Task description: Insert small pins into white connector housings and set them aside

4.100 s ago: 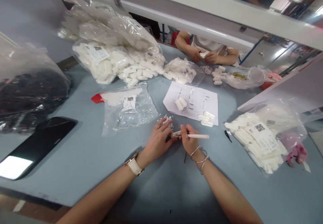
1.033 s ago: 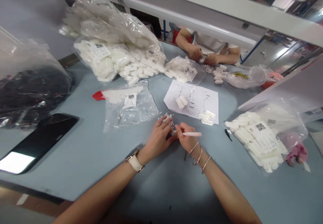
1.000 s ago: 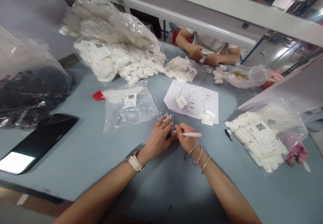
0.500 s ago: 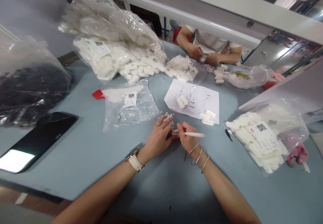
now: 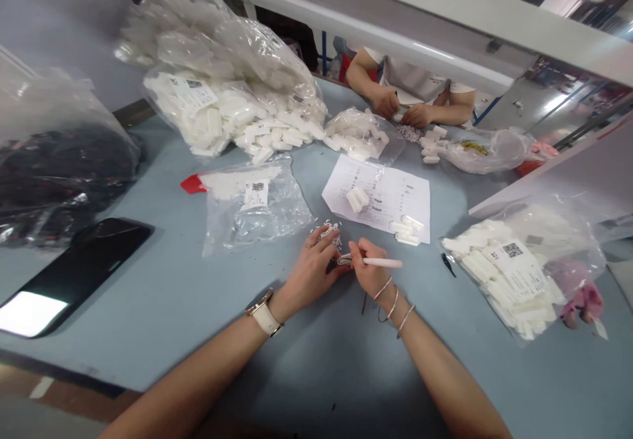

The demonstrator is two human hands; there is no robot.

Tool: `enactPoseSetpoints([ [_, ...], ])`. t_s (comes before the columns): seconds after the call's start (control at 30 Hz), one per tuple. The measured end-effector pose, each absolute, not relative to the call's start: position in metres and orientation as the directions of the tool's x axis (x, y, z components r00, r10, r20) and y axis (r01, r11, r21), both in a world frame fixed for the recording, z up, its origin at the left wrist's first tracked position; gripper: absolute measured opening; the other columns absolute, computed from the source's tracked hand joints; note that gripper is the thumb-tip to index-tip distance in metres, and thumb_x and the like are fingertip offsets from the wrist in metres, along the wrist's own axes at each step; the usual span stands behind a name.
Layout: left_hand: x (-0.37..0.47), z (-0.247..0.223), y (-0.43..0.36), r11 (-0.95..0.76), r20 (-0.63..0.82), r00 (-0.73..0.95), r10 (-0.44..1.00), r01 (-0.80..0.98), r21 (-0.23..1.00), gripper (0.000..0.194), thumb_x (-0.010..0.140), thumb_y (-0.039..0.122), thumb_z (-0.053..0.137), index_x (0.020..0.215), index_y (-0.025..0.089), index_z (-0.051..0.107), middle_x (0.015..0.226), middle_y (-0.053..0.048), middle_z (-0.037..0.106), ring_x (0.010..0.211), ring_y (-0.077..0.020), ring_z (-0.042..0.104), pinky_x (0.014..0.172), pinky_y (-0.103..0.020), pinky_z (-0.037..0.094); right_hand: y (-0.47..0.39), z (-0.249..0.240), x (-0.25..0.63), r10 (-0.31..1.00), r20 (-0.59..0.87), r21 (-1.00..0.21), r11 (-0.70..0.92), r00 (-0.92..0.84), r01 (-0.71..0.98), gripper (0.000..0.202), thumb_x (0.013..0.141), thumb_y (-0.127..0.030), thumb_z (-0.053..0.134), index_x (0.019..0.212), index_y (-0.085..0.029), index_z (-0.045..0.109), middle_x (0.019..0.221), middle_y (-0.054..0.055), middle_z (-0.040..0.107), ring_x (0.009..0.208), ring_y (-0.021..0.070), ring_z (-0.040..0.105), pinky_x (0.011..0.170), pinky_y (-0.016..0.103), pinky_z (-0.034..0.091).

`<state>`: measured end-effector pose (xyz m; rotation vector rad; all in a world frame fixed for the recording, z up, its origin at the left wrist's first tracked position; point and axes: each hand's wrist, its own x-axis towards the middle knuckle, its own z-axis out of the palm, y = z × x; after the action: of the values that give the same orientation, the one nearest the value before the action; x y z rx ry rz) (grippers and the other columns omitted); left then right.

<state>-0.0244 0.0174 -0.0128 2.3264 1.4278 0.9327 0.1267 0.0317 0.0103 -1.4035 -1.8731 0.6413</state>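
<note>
My left hand (image 5: 316,264) rests at the middle of the table, thumb and fingers closed about a small dark-and-white part (image 5: 343,261) that they mostly cover. Its fingertips lie by a little heap of tiny white pieces (image 5: 330,230). Just right of it, my right hand (image 5: 368,264) grips a slim pale-pink pen-shaped tool (image 5: 388,263), whose narrow tip touches or nearly touches the small part. Whether that tool is a pen or tweezers I cannot tell. A printed sheet (image 5: 341,185) lies beyond my hands, bearing several white plastic pieces (image 5: 357,199).
Large clear bags of white pieces (image 5: 212,116) fill the back left. A flat bag (image 5: 257,218), a black phone (image 5: 89,261) and a dark-filled bag (image 5: 54,169) lie leftward. Another bag (image 5: 514,274) sits right. Across the table, a co-worker's hands (image 5: 400,108) work beside white pieces.
My right hand and the pale-pink tool have shifted very slightly to the right. My left hand stays put. The co-worker's hand has moved slightly.
</note>
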Motion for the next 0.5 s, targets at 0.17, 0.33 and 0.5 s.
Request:
enactPoseSetpoints([
  [0.17, -0.0238, -0.0121, 0.0167, -0.488, 0.397, 0.307, 0.865, 0.699, 0.522, 0.008, 0.08, 0.022, 0.059, 0.074, 0.018, 0.055, 0.123, -0.016, 0.057, 0.127, -0.0312, 0.039, 0.105, -0.055, 0.035, 0.027, 0.0128, 0.1258, 0.924, 0.308, -0.665, 0.379, -0.226, 0.643, 0.039, 0.09, -0.039, 0.036, 0.056, -0.023, 0.029, 0.046, -0.006, 0.036, 0.043, 0.0093, 0.033, 0.046, 0.023, 0.027],
  [0.33, -0.0246, -0.013, 0.0168, -0.486, 0.39, 0.31, 0.867, 0.699, 0.525, 0.01, 0.079, 0.025, 0.062, 0.075, 0.019, 0.055, 0.124, -0.014, 0.057, 0.129, -0.0317, 0.037, 0.104, -0.056, 0.036, 0.0239, 0.007, 0.1293, 0.967, 0.251, -0.775, 0.232, -0.05, 0.588, 0.039, 0.091, -0.041, 0.035, 0.056, -0.023, 0.029, 0.044, -0.005, 0.042, 0.042, 0.0092, 0.038, 0.047, 0.023, 0.032],
  [0.5, -0.0254, -0.0143, 0.017, -0.481, 0.383, 0.311, 0.87, 0.706, 0.519, 0.011, 0.079, 0.025, 0.062, 0.074, 0.018, 0.055, 0.124, -0.015, 0.057, 0.129, -0.0319, 0.036, 0.105, -0.054, 0.035, 0.0258, 0.0056, 0.1305, 0.974, 0.218, -0.801, 0.216, -0.063, 0.558, 0.039, 0.09, -0.043, 0.036, 0.057, -0.023, 0.03, 0.044, -0.004, 0.045, 0.043, 0.0101, 0.042, 0.048, 0.023, 0.034],
])
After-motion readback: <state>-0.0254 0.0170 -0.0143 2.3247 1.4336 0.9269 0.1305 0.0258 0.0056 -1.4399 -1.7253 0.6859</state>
